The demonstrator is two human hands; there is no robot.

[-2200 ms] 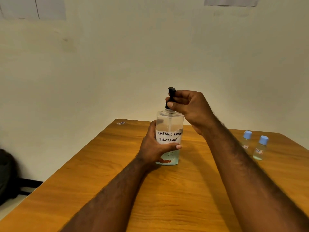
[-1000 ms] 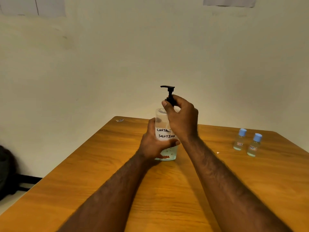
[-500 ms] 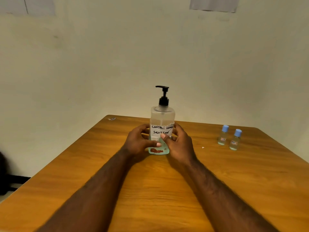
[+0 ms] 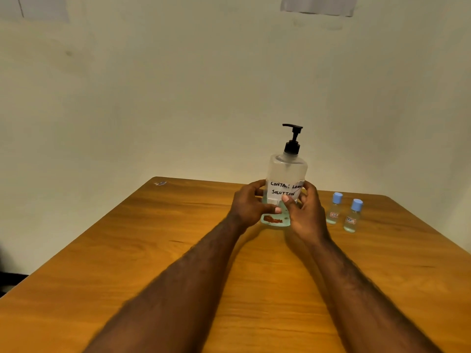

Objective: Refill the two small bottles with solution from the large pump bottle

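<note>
Pump bottle (image 4: 286, 171) between curled fingers (image 4: 252, 189)

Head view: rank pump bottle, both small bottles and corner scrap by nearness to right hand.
1. Pump bottle, held in the right hand.
2. Inner small bottle, just beside it.
3. Outer small bottle, further right.
4. Scrap, far-left corner.

Plain bare room, unclear whether office or home, blank cream painted wall (image 4: 178, 85), glossy orange-brown wooden tabletop (image 4: 153, 250), pale paper sheets (image 4: 316, 5) taped high up
</note>
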